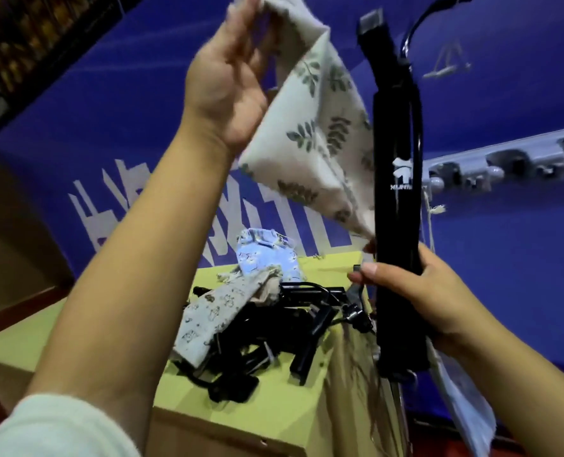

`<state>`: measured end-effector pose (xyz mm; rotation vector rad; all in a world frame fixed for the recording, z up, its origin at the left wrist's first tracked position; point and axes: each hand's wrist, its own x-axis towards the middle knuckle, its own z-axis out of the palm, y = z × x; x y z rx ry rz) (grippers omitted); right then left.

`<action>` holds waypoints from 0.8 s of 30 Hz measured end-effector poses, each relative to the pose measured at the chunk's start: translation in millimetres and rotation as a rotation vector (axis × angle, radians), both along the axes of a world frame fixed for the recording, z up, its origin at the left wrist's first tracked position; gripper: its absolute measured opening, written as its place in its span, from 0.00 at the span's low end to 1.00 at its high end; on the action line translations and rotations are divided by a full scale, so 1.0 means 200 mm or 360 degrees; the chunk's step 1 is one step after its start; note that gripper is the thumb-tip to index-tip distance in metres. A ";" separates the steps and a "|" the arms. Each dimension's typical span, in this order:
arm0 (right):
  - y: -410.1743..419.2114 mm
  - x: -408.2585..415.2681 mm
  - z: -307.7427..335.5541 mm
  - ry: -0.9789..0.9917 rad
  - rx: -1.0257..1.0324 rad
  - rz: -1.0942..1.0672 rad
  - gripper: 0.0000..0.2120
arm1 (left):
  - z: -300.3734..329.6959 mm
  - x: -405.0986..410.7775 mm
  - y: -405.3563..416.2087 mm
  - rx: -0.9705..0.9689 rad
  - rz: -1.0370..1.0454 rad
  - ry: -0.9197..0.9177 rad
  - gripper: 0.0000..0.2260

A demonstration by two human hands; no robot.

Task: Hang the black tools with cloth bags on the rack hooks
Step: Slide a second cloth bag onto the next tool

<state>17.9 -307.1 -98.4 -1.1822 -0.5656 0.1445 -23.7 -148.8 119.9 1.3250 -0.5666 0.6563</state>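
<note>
My right hand [415, 298] grips a long black tool [396, 179] upright by its lower half; white lettering shows on its body. My left hand [234, 80] is raised high and holds the top of a cream cloth bag with a green leaf print [320, 133], which hangs beside the tool and touches it low down. The grey rack with round hooks [504, 163] runs along the blue wall behind the tool, to the right. A thin cord [430, 219] dangles from the rack.
A yellow-topped box [181, 384] below holds a pile of black tools [274, 338] and several printed cloth bags [208, 318], one of them blue [267, 258]. Another pale bag [465, 404] hangs under my right wrist. A blue banner wall [504, 258] stands behind.
</note>
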 end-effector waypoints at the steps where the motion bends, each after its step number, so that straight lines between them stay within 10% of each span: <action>1: -0.01 0.00 0.01 -0.0017 0.0029 -0.0011 0.29 | -0.03 -0.01 -0.02 -0.0003 -0.0027 0.0078 0.13; 11: -0.18 -0.04 0.01 0.0073 0.0434 -0.0127 0.14 | -0.66 -0.16 -0.15 -0.0496 -0.0995 0.0641 0.17; 18: -0.40 -0.01 0.04 0.0101 0.0510 -0.0173 0.09 | -1.16 -0.11 -0.27 -0.0197 -0.0749 0.1551 0.13; 24: -0.52 -0.05 0.00 0.0091 0.0472 -0.0122 0.11 | -1.24 0.02 -0.25 -0.0295 -0.0317 0.1548 0.14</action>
